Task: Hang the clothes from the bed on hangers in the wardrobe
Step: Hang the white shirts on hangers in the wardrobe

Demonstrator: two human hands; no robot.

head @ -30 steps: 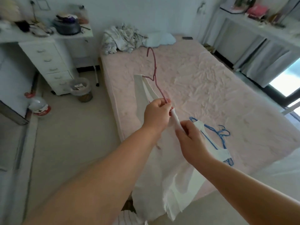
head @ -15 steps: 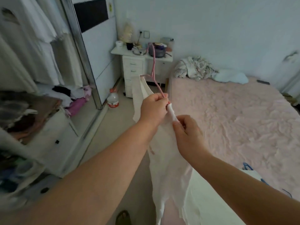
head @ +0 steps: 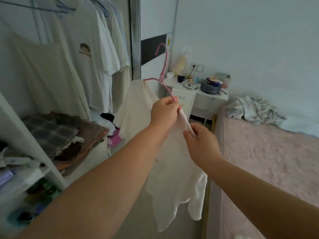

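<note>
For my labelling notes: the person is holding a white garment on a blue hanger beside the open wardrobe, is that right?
Not quite: the hanger is pink, not blue, as the head view shows. The rest holds: the left hand grips it, the right hand pinches the white garment, beside the open wardrobe.

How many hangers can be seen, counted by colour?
Pink hanger, held with the white garment on it: 1
Blue hangers in the wardrobe: at least 2; the exact number is too blurred to tell
Total: at least 3
</note>
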